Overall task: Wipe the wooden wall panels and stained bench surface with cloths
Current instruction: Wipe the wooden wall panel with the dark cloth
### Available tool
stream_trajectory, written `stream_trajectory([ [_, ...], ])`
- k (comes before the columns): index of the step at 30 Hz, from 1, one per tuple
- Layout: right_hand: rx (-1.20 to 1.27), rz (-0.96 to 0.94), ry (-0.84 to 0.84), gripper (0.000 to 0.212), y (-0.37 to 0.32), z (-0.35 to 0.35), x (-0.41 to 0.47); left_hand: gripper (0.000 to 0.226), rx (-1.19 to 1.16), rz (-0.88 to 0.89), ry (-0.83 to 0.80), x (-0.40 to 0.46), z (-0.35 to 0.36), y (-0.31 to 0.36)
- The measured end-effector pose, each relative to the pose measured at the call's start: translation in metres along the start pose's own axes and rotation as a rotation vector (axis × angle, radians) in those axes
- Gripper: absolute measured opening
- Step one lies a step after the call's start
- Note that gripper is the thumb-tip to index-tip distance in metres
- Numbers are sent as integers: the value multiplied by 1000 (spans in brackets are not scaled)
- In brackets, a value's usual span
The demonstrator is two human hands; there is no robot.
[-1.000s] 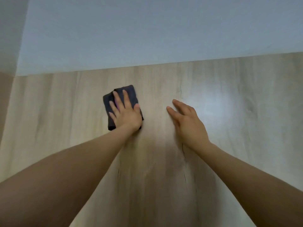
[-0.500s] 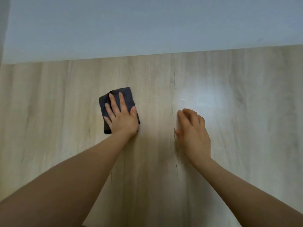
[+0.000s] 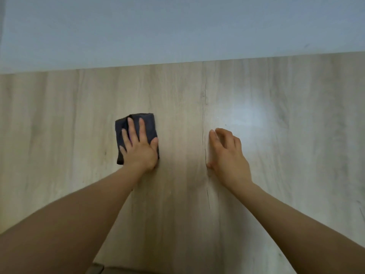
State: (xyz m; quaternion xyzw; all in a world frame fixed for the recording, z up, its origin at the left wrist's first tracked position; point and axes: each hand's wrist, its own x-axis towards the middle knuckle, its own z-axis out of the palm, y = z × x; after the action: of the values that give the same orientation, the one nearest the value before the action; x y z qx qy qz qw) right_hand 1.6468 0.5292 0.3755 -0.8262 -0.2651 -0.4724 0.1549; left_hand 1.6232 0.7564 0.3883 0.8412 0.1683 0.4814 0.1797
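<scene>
The dark cloth (image 3: 136,135), folded into a thick pad, lies flat against the wooden wall panel (image 3: 59,125), a little below the panel's top edge and left of a thin vertical seam (image 3: 205,135) in the wood. The left hand (image 3: 139,149) presses it there with an open palm: fingers spread and straight over the fabric, thumb at the cloth's right edge. It pins the cloth rather than gripping it.

Right of the seam, the right hand (image 3: 227,153) rests on the bare panel, holding nothing. Its fingers are loosely curled and close together, its thumb side touching the wood just beside the seam; it looks like a brace for balance. The two hands are well apart, with the seam between them. A pale glare (image 3: 248,123) shines on the panel above and to the right of this hand. Above the wood runs a plain bluish-grey wall (image 3: 177,26).

The step in hand appears to be wiping the upper part of the wall panel; the bench is not clearly in view, so that part of the task is probably yet to come. The next move likely calls for steady pressure through the flat palm while sliding the pad along the grain, keeping the fold together so it does not bunch or slip from under the fingers, then carrying the strokes across the seam to the wood on the right.
</scene>
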Motion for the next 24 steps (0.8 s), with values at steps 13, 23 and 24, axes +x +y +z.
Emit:
stream_trajectory([
  [13,-96,-18,3,67,-9,3,-10,58,227,497,-170,-39,22,-8],
  [23,-96,-113,22,73,4,22,-29,70,134,344,-179,-89,54,49],
  [24,-90,-104,44,74,5,22,-31,66,165,459,-188,-87,54,40],
])
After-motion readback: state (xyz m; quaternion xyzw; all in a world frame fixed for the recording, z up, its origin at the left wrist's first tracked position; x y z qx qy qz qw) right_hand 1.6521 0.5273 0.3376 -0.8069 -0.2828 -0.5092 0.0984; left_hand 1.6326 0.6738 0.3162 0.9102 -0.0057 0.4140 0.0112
